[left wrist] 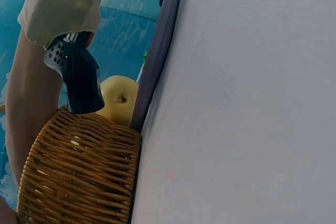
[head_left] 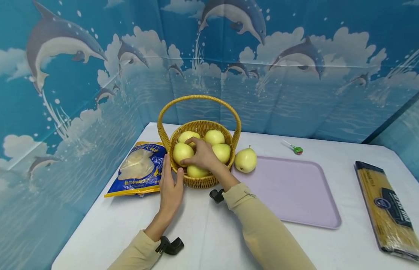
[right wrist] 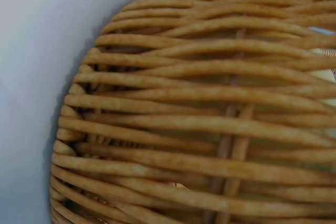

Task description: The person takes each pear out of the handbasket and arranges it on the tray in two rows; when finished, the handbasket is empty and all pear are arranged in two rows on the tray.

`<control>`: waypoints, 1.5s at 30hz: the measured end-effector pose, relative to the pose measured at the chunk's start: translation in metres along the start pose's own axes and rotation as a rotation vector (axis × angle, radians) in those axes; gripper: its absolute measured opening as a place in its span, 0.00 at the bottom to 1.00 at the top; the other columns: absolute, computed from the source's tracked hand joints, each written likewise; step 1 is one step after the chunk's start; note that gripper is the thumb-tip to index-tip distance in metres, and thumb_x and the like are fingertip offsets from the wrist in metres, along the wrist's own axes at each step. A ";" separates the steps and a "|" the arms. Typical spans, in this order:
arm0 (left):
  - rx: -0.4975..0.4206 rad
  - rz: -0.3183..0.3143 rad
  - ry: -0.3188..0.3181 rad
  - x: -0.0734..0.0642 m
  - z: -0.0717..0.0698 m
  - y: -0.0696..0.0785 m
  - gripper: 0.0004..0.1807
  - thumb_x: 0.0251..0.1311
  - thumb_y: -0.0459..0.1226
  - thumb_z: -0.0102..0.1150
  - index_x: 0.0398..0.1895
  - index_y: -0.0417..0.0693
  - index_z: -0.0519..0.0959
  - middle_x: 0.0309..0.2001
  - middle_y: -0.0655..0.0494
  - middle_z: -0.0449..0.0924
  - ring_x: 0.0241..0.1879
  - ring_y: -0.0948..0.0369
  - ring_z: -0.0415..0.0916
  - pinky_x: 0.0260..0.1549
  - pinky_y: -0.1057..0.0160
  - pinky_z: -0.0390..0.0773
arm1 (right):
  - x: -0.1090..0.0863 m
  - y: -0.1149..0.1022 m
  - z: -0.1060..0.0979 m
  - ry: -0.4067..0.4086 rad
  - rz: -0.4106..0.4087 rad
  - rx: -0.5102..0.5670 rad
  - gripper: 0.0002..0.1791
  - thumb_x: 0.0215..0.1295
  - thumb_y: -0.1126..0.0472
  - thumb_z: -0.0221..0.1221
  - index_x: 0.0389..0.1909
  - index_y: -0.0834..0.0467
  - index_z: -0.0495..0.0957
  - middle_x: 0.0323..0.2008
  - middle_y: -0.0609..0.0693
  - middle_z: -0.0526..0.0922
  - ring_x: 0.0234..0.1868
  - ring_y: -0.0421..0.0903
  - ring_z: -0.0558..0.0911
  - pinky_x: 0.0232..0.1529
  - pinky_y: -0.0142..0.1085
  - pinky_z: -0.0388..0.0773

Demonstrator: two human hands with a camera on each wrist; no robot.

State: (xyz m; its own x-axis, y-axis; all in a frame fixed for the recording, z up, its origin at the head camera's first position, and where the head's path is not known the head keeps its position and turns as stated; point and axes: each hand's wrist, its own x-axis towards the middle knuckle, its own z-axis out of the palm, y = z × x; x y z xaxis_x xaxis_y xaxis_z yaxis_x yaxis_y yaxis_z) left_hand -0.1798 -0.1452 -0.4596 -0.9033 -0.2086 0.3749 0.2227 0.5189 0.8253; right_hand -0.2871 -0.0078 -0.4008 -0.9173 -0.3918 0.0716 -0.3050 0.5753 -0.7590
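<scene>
A yellow wicker basket (head_left: 200,183) with a tall looped handle holds several yellow-green pears. My right hand (head_left: 204,155) reaches in over the front rim and grips the pear (head_left: 182,153) on the basket's left side, thumb at its front and fingers behind it. My left hand (head_left: 171,191) has its fingers straight, right at the basket's left wall. One more pear (head_left: 245,160) is outside, close to the basket's right side, by the corner of a lilac tray (head_left: 294,195). In the right wrist view the basket weave (right wrist: 210,119) hides the right hand.
A blue pasta bag (head_left: 140,168) lies left of the basket, beside the left hand. Behind the tray is a green-wrapped lollipop (head_left: 297,150). A pack of spaghetti (head_left: 386,210) lies at the far right. A dolphin-printed curtain (head_left: 209,78) hangs along the table's back edge.
</scene>
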 end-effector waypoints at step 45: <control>-0.022 0.010 0.002 0.000 0.001 -0.001 0.37 0.81 0.40 0.48 0.85 0.37 0.48 0.85 0.39 0.45 0.85 0.43 0.43 0.83 0.41 0.47 | -0.131 -0.013 -0.098 0.186 -0.159 0.235 0.40 0.55 0.56 0.81 0.68 0.42 0.74 0.63 0.52 0.83 0.60 0.51 0.86 0.51 0.44 0.90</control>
State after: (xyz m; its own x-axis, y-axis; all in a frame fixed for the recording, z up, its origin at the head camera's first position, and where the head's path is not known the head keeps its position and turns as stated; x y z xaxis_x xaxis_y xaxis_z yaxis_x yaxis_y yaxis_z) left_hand -0.1801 -0.1452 -0.4610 -0.9002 -0.2052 0.3840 0.2398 0.5026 0.8306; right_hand -0.1880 0.1063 -0.3367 -0.9007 -0.3130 0.3012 -0.4001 0.3280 -0.8557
